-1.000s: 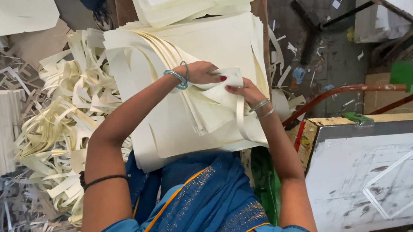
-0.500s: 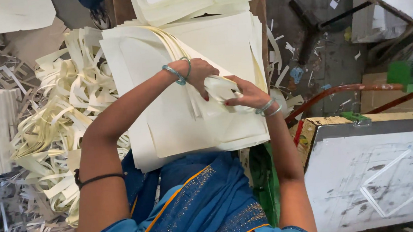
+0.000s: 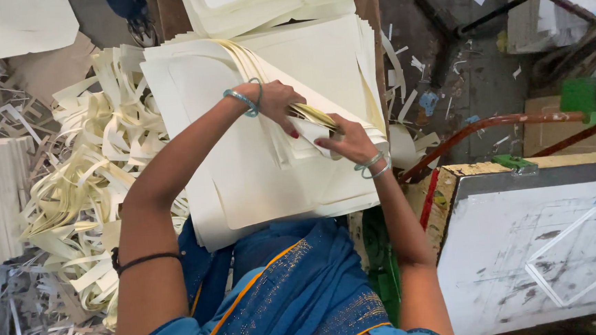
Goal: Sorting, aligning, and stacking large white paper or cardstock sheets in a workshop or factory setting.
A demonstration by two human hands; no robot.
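At nine o'clock a heap of cream paper strips [image 3: 99, 180] spills beside the cream card sheets [image 3: 257, 184], which lie stacked on the person's lap at the centre. A second pile of sheets [image 3: 274, 0] sits at twelve o'clock. The left hand [image 3: 281, 99], fingers curled, presses down onto the fanned sheet edges. Just beside it at three o'clock, the right hand [image 3: 348, 140] pinches a sheet edge between fingertips. At four o'clock lies a scratched white board [image 3: 545, 256].
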